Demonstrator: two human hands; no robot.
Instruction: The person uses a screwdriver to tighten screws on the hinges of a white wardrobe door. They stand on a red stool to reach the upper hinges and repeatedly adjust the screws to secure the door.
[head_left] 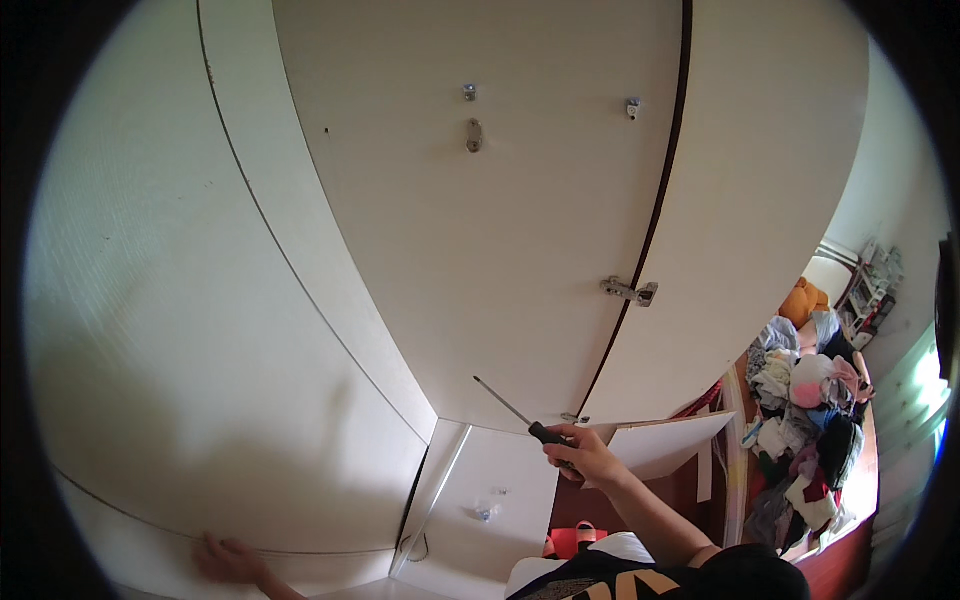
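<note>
A screwdriver (543, 433) with a dark handle and a long metal shaft is gripped in my right hand (588, 458). Its tip points up and left, in front of the pale cabinet panel (480, 270), and I see no contact with a screw. My left hand (230, 560) is low at the left, beside the seam of a large white panel (200, 330). Its fingers reach out, somewhat blurred, and hold nothing that I can see. A metal hinge (630, 291) joins the pale panel to the cabinet door (745, 230) on its right.
Small metal fittings (475, 136) sit higher on the pale panel, with another bracket (633, 108) to their right. A small clear piece (486, 514) lies on the lower white surface. Heaped clothes (810, 420) cover a surface at the right. A white board (670, 445) is behind my right forearm.
</note>
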